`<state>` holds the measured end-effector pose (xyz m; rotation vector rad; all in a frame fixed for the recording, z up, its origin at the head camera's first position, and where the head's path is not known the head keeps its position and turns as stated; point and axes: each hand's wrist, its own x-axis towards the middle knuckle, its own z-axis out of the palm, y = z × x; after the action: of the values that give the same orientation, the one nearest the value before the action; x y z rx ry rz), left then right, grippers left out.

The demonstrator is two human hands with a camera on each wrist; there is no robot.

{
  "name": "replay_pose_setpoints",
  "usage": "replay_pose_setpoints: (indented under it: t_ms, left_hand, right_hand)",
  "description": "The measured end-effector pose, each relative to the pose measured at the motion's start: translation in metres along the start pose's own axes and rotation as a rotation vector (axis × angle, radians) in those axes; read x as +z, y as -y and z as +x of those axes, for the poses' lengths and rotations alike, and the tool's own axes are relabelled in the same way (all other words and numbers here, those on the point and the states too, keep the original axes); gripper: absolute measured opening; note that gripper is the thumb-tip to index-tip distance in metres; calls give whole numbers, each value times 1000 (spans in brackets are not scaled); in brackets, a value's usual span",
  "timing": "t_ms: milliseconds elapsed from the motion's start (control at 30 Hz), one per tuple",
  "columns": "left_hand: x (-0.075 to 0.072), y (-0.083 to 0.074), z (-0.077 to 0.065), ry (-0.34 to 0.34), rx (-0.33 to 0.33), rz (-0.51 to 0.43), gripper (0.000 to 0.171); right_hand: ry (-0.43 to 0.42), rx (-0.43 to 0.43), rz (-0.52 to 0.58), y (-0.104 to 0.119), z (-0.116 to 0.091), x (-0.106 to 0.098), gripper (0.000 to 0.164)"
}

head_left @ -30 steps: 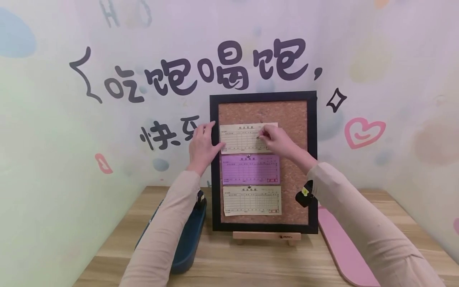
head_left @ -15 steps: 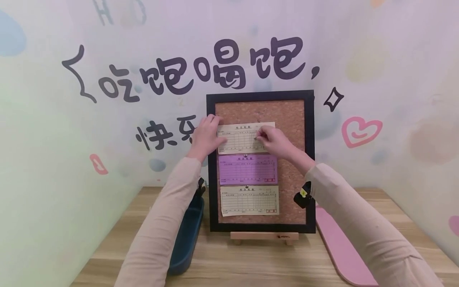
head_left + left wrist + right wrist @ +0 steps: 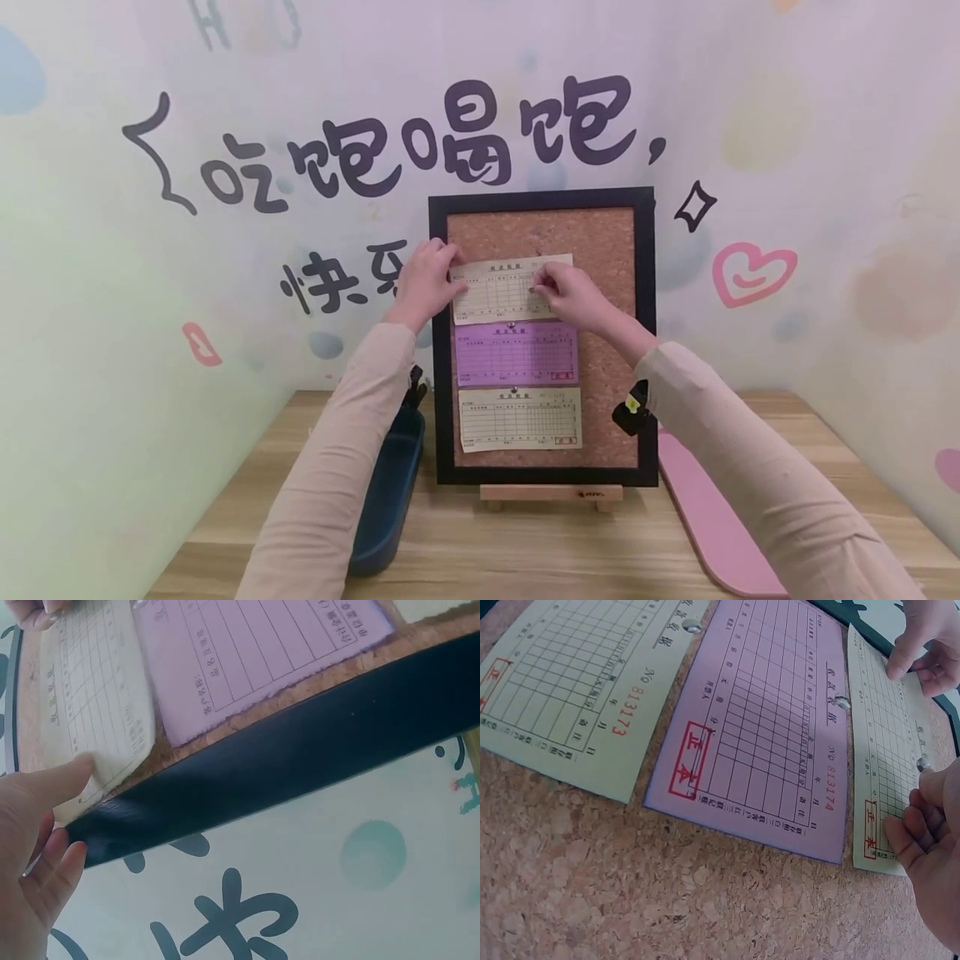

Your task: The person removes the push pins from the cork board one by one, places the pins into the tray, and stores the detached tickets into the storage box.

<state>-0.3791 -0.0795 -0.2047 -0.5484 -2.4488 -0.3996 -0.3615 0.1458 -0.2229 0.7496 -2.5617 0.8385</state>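
Note:
A cream receipt slip (image 3: 491,292) lies at the top of the stack on the cork board (image 3: 603,383). My right hand (image 3: 573,296) is over the slip's right half, thumb and fingertips pinching a small silver push pin (image 3: 922,763) at its printed face. At the slip's left edge is my left hand (image 3: 427,279); in the left wrist view its thumb (image 3: 64,780) presses on the paper, the other fingers beside the black frame (image 3: 247,765). Below hang a purple receipt (image 3: 516,358) and another cream receipt (image 3: 520,421), each with a silver pin at the top.
The board leans on a small wooden easel (image 3: 551,493) on the wood-grain table (image 3: 450,550). A dark blue tray (image 3: 386,525) stands left, partly hidden by the left sleeve. A pink board (image 3: 720,533) lies right, under the right forearm. Behind is a wall with painted lettering.
The left hand's fingers have shifted from the frame's edge onto the top slip's left side. The right hand stays at nearly the same place on the slip. The head view has drifted slightly.

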Motion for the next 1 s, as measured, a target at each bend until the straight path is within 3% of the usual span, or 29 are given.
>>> replay_pose_setpoints:
  t_ms: [167,767,1000]
  left_hand:
    - [1,5,-1,-42,19,-48,8]
    - [-5,4,-10,58,-19,-26,12]
    - [-7,3,-9,50,-46,-49,13]
  right_hand:
    - [-2,2,2,1,0,0,8]
    - [-8,-32,-7,-2,-4,2,7]
    - [-9,4,13,-5,-10,-2,6]
